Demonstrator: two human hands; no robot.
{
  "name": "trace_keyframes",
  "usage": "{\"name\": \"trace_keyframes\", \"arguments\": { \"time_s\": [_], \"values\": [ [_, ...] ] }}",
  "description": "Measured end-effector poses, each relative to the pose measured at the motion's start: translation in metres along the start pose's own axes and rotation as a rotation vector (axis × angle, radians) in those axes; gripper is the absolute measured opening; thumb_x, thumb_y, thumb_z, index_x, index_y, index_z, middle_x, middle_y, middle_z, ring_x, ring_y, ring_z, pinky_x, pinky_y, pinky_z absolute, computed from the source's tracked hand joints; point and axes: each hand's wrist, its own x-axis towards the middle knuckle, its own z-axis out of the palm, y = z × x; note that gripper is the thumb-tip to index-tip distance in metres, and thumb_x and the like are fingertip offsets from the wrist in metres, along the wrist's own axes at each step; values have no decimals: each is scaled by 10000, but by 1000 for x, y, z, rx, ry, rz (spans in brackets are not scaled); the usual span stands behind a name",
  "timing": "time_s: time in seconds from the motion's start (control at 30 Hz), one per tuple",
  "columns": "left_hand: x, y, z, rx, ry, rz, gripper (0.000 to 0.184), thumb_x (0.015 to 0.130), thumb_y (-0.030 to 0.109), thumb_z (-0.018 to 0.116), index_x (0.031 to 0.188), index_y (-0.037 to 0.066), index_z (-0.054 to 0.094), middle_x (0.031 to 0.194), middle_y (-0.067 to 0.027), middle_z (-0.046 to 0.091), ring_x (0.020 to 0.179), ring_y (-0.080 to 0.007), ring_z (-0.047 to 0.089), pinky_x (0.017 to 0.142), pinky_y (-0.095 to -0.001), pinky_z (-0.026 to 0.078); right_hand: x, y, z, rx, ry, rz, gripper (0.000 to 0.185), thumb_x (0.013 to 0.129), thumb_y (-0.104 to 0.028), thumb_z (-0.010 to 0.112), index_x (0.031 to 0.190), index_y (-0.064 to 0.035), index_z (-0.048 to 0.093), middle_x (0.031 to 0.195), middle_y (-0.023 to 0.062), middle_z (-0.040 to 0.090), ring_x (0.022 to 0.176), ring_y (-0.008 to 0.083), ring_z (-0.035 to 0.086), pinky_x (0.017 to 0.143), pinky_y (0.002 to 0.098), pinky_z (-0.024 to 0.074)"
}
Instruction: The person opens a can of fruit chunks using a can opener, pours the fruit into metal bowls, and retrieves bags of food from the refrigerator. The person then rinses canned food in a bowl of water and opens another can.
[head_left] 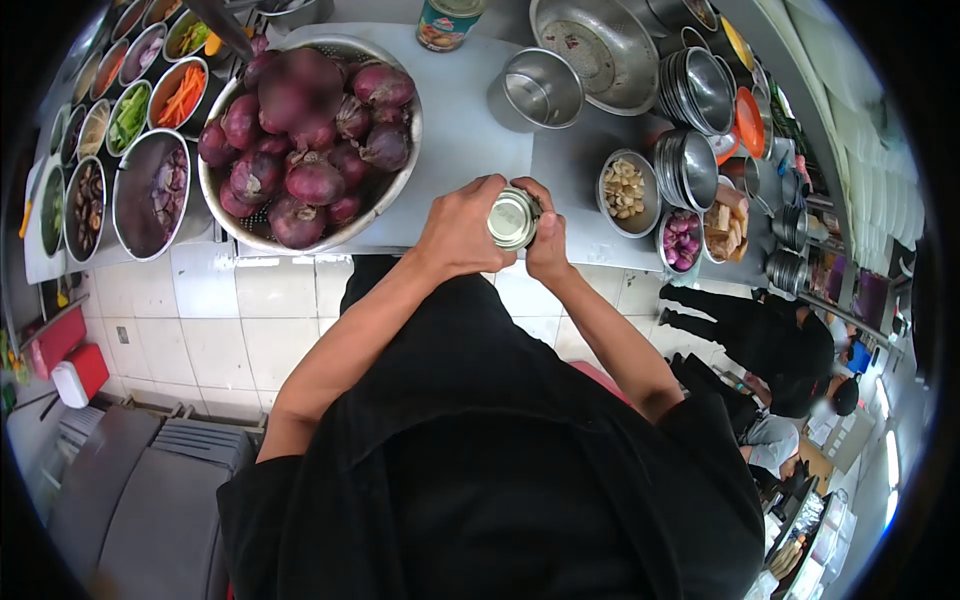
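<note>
Between my two hands, a small can [513, 219] is held at the counter's front edge, its round metal end facing up. My left hand [464, 228] wraps around the can's left side. On the right side, the fingers of my right hand [545, 230] are closed against the can's rim; whether they also hold a small tool is hidden. To the left stands a large perforated metal bowl [411, 170] full of red onions [314, 180]. Beyond my hands is an empty metal pot [541, 90]. A larger labelled can [446, 24] stands at the back of the counter [465, 120].
Metal containers of cut vegetables [181, 94] line the far left. On the right are a bowl of garlic [626, 190], a bowl of shallots [681, 242], stacked metal bowls [697, 90] and a large strainer [592, 55]. Other people [780, 345] are at the far right.
</note>
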Motion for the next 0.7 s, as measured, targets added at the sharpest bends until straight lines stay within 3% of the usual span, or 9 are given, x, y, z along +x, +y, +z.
{"name": "trace_keyframes", "arguments": {
  "time_s": [0.23,0.5,0.7],
  "values": [
    [-1,-2,-8,-7,-50,18,439,553,118,719,945,14,549,854,-191,633,795,-409,636,679,-452,507,14,-50,-14,-199,-148,277,609,1051,-452,182,1258,1,533,1075,205,662,1034,331,649,906,384,476],
    [0,-1,-7,-32,-69,50,525,535,132,745,1007,15,548,890,-186,643,828,-414,634,704,-455,513,17,-7,-12,21,-171,18,645,1043,-478,173,1272,16,519,1061,199,677,1061,343,650,930,391,479],
    [2,-2,-14,-12,-175,62,549,544,136,741,1049,26,555,928,-185,653,855,-419,634,724,-447,521,24,-41,-23,-182,-269,182,615,1043,-468,186,1290,-7,511,1077,232,660,1056,393,643,919,402,482]
  ]
}}
